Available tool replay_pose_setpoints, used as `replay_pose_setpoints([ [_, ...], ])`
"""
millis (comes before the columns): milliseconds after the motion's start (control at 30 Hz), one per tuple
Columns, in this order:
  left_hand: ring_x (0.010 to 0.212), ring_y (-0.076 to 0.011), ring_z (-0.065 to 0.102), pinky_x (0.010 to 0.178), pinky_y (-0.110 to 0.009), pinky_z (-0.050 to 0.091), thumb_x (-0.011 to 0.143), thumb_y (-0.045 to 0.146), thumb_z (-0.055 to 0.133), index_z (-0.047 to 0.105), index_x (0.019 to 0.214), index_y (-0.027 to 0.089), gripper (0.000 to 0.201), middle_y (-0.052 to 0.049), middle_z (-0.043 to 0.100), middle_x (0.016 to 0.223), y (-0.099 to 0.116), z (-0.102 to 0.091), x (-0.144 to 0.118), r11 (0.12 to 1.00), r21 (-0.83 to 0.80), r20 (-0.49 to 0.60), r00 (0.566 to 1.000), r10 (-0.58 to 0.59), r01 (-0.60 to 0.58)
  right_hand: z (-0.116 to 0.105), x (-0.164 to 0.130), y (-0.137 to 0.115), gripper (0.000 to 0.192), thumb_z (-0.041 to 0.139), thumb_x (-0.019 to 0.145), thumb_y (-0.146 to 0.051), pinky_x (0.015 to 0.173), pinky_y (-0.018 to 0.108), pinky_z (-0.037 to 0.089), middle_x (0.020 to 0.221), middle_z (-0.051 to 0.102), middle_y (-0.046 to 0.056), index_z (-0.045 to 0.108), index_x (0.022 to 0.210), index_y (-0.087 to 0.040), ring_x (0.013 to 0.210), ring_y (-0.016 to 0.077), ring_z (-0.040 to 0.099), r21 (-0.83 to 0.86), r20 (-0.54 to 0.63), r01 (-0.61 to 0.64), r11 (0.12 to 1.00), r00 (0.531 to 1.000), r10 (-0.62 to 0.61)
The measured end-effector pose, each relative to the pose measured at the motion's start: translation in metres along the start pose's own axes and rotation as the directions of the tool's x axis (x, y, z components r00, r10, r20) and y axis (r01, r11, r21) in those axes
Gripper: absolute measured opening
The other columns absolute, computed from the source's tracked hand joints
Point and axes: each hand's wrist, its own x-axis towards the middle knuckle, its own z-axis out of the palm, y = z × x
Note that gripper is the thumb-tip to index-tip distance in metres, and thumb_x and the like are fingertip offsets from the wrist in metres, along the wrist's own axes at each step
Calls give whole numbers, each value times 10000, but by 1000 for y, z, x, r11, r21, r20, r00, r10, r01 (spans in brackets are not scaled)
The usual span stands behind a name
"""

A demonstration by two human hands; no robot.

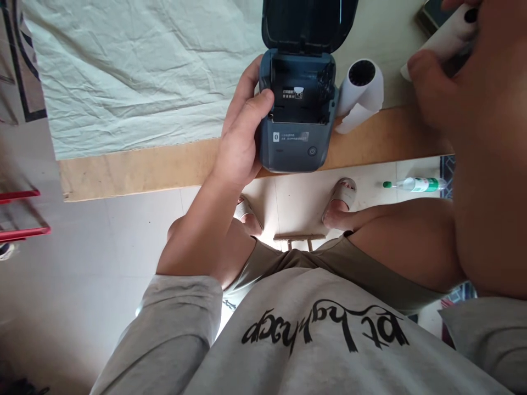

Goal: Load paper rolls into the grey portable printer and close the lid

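The wooden table (135, 170) ends just in front of the person's knees, its bare front edge running left to right, and a pale creased cloth (135, 77) covers most of the top behind that strip. The small dark printer (296, 123) sits right at that front edge, its base slightly overhanging the floor below. To its left the cloth lies flat with plenty of room; to its right space is tighter.

One printer, lid tipped up and back, the paper bay open and showing a small label inside. Two white paper rolls: one roll (361, 90) stands just beside the printer's right side with a loose tail curling onto the wood, and a second roll (447, 35) is up at the top right. One green-capped bottle (415, 184) lies on the tiled floor under the table, near two sandalled feet.

The left hand (241, 131) is clamped on the printer's left side, thumb hooked over the rim of the open bay, fingers behind. The right hand (465, 77), very close to the camera and blurred, has its fingers closed around the second roll, well apart from the printer.
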Motion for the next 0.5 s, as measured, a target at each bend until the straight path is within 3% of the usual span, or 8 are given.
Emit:
replay_pose_setpoints([
  [67,961,-203,574,830,-375,495,781,267,383,519,954,285,221,-6,599,993,-2,0,1,1000,-17,1,1000,20,-20,0,1,-3,506,504,712,-328,946,388,369,1196,443,57,432,1201,-220,1092,207,474,-74,42,55,996,998,-52],
  [200,958,-205,585,825,-377,500,774,269,387,520,970,285,237,-7,600,1005,-4,-1,3,999,-27,12,1000,22,-22,7,-3,-4,598,546,655,-219,859,288,422,1127,506,25,376,1227,-250,1001,145,512,107,-24,240,965,971,-239],
  [267,965,-202,584,822,-369,499,771,273,393,522,969,290,237,-1,600,1005,-4,-1,3,1000,-25,7,1000,17,-17,10,-5,-6,559,510,661,-179,795,268,425,1082,528,23,393,1202,-259,938,125,524,138,21,254,957,966,-259],
  [367,969,-192,580,831,-351,494,772,264,400,527,964,275,230,-2,599,996,-2,1,3,999,-33,-5,1000,13,-13,13,-7,-11,511,486,687,-204,832,280,397,1103,497,43,410,1191,-249,1006,136,482,99,83,261,960,959,-269],
  [500,957,-200,583,834,-366,491,779,265,398,534,974,251,238,-18,603,996,-1,2,2,999,-42,-5,1000,18,-18,14,-1,-8,524,497,692,-220,827,276,381,1145,440,64,411,1207,-261,1024,137,460,41,54,291,956,955,-293],
])
